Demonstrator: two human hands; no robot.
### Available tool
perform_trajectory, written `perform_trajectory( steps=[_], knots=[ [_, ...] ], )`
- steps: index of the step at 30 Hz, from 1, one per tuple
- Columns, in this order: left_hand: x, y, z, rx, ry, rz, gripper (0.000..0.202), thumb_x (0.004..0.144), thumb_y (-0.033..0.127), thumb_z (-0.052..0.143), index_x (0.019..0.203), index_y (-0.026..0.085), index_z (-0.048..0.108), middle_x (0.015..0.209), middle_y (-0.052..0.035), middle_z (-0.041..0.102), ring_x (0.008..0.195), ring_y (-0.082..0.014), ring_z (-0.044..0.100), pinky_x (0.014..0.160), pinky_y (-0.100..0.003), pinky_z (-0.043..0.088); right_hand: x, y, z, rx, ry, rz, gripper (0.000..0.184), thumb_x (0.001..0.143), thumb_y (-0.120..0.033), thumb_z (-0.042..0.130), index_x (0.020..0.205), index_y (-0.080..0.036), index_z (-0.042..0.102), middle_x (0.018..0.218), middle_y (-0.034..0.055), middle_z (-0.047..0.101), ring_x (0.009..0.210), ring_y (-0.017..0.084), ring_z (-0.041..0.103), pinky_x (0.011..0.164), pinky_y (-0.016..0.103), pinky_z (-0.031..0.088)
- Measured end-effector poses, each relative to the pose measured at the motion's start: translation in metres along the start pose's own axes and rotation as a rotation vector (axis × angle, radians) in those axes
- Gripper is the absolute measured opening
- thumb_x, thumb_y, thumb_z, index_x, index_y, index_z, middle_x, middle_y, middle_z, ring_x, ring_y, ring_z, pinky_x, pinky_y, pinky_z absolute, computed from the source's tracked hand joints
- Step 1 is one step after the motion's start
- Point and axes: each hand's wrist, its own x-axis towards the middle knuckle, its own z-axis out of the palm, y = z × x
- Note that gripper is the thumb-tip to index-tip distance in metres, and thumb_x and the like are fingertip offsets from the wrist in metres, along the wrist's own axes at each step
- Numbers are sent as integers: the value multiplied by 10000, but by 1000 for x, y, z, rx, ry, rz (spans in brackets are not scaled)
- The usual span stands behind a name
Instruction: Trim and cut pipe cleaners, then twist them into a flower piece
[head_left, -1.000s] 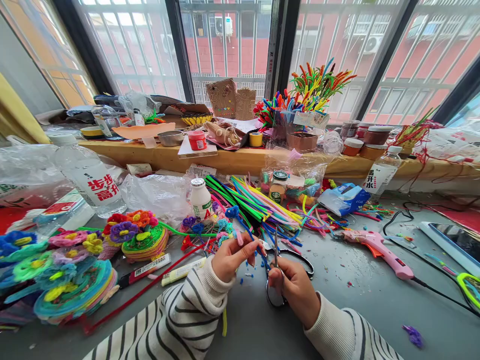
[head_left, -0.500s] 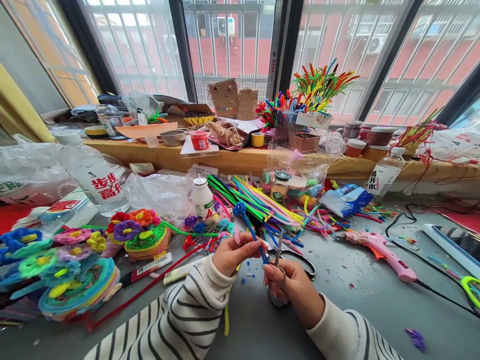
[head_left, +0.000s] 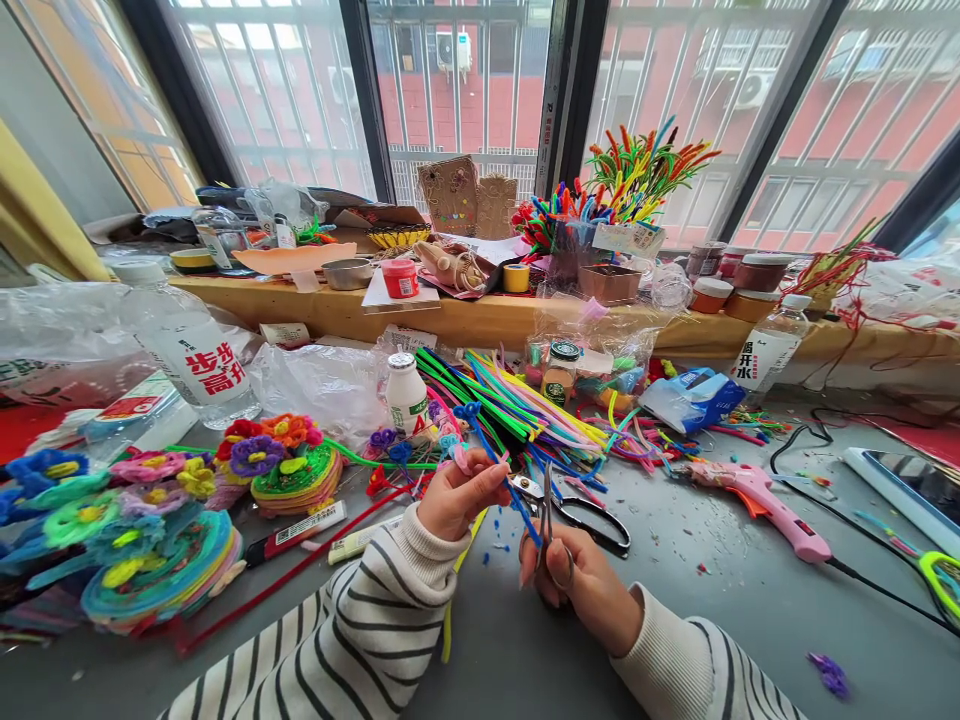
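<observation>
My left hand (head_left: 466,492) pinches a blue pipe cleaner (head_left: 491,440) with a small blue flower shape at its upper end. A bit of pink fuzzy stem also shows at these fingers. The stem's lower end slants down to my right hand (head_left: 581,575), which grips small scissors (head_left: 547,510) with the blades pointing up. Whether the right fingers also touch the stem, I cannot tell. Behind the small pair lie larger black-handled scissors (head_left: 600,525) on the grey table. Blue clippings (head_left: 487,552) are scattered below my hands, and a yellow pipe cleaner (head_left: 459,590) hangs beside my left wrist.
Bundled pipe cleaners (head_left: 517,410) lie ahead, near a white bottle (head_left: 406,392). Colourful fuzzy flowers (head_left: 150,510) are piled at left beside a water bottle (head_left: 187,350). A pink glue gun (head_left: 765,505) with its cord lies at right, and a cluttered sill (head_left: 360,312) runs behind.
My left hand has moved slightly left, away from my right hand, and the blue flower has dropped left and lower. More of the blue stem shows between my hands.
</observation>
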Motion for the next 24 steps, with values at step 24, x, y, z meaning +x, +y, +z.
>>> perform_trajectory(
  steps=[24],
  knots=[
    [3,-1,1,31,28,89,266,410,250,733,516,130,521,405,66,499,364,-32,454,372,-146,365,0,-11,6,-356,-144,-147,689,691,-688,162,486,-135,519,529,18,440,538,123,426,529,239,332]
  ],
)
